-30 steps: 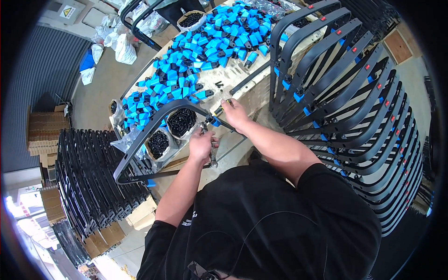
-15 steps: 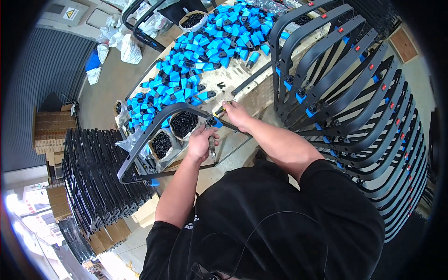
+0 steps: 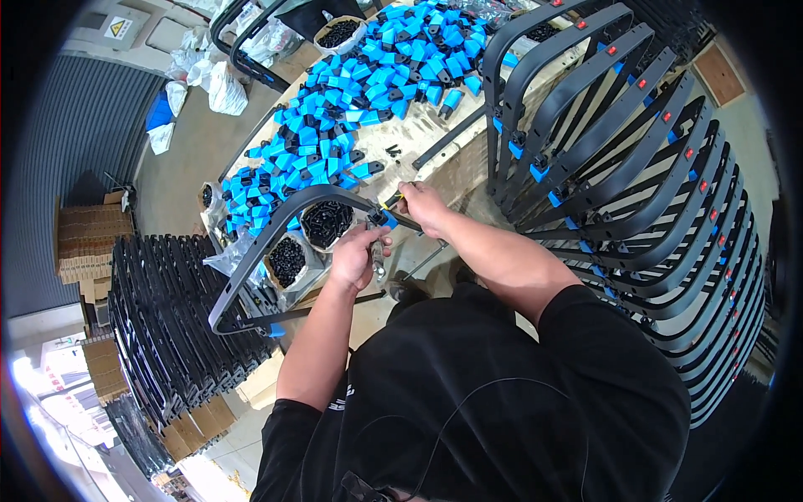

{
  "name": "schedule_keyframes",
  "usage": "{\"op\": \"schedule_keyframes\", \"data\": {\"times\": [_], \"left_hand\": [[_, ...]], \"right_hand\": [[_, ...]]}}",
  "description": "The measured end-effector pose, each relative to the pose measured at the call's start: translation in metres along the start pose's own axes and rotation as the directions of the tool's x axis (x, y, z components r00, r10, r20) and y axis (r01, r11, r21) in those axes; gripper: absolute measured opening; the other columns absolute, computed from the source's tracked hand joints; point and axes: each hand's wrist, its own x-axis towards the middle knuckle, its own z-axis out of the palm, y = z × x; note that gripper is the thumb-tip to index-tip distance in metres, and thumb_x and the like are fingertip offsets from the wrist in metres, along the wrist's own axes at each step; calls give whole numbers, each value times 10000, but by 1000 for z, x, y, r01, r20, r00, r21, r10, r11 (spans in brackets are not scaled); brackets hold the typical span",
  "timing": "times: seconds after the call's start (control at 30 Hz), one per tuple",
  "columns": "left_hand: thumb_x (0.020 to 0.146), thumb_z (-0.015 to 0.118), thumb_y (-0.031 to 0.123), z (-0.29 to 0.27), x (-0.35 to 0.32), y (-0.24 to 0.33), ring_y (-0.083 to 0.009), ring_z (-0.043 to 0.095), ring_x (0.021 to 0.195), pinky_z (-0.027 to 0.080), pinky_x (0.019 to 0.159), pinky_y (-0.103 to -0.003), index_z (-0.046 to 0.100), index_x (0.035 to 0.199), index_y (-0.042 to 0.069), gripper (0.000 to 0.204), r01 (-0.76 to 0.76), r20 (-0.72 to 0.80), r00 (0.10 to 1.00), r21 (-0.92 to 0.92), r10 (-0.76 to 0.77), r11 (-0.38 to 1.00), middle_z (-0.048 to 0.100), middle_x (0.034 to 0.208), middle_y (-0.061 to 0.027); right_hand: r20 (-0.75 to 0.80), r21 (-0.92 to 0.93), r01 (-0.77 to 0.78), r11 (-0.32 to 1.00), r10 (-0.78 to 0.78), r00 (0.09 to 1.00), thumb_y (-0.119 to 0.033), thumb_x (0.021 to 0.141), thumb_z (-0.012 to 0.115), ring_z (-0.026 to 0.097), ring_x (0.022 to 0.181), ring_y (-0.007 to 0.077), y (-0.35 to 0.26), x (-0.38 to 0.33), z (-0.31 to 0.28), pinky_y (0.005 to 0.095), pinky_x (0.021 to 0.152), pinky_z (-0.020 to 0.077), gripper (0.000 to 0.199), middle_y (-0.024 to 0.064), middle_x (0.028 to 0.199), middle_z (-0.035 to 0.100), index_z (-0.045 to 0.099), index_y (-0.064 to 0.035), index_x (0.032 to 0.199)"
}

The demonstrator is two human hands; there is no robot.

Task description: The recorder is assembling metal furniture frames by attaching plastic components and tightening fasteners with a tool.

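My left hand (image 3: 353, 256) is closed around a silver wrench-like tool (image 3: 378, 261), just below the joint of a curved black metal frame (image 3: 266, 238). My right hand (image 3: 424, 207) is closed on a tool with a yellow-and-black handle (image 3: 392, 200), whose tip is at the same joint. A blue plastic fitting (image 3: 390, 219) sits on the frame there, between my hands. The frame's bend reaches left over the table's near corner, and a second blue fitting (image 3: 277, 330) is on its lower bar. My fingers hide part of both tools.
Blue-and-black plastic fittings (image 3: 368, 92) lie heaped on the table (image 3: 422, 138). Bags of black screws (image 3: 287, 261) and black bolts (image 3: 326, 222) stand at its near edge. Many finished-looking black frames (image 3: 636, 201) lean in a row at right. More black frames (image 3: 171, 322) are stacked at left by cardboard (image 3: 94, 238).
The whole view has shifted slightly. My hands stay at the frame's joint with both tools in them, and the left hand has dipped a little.
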Motion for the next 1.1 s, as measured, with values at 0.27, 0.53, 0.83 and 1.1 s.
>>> {"op": "schedule_keyframes", "data": {"times": [0.27,0.53,0.83,1.1], "left_hand": [[976,590,129,-14,3,0,-171,636,822,541,722,-291,643,1140,-78,269,-7,50,999,5,7,1000,676,956,-111],[935,654,61,-8,4,-35,-193,680,791,578,707,-338,623,1045,-23,143,-118,9,993,154,118,981,693,909,-111],[876,650,285,-30,31,-18,-235,701,725,535,646,-363,595,998,-25,338,285,374,915,-330,-153,900,676,807,-95],[875,654,172,7,25,-34,-282,704,721,583,658,-360,523,1056,-97,350,83,-82,996,882,-24,464,668,857,-126]], "right_hand": [[37,-246,81,966,-74,997,-345,1012,510,635,931,205,6,9,-15,382,811,500,407,127,979,682,647,20,1128],[113,-655,-14,756,116,987,-397,1016,507,650,690,189,-49,-3,-10,356,598,492,465,132,829,687,648,45,1030],[112,-550,153,821,-109,988,-462,1016,533,576,520,197,-9,28,-33,375,460,418,486,125,724,648,620,6,917],[26,-521,-209,827,260,965,-400,1012,537,588,551,214,-53,-4,-5,374,494,452,450,103,814,641,632,39,982]]}}
